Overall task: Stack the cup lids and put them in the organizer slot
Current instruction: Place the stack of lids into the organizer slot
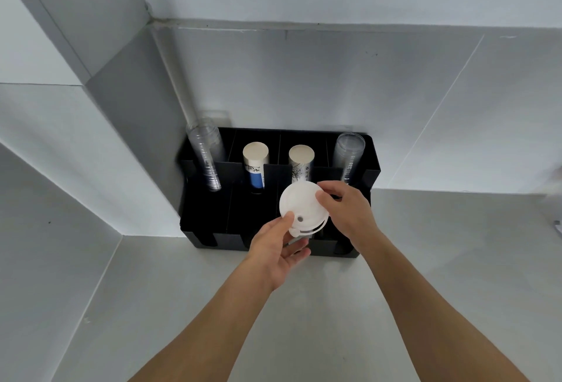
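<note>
A white round cup lid stack (301,204) with a small sip hole is held tilted above the front of the black organizer (213,226). My left hand (278,252) grips its lower left edge, thumb on top and fingers underneath. My right hand (348,210) pinches its right rim from above. A second lid edge shows just below the top one. The front slots under the lids are dark, and their contents are hidden.
The organizer stands on a grey counter (425,275) against the wall. Its back slots hold clear cup stacks at left (206,156) and right (346,156), and two paper cup stacks (255,166) in the middle. A wall corner lies to the left.
</note>
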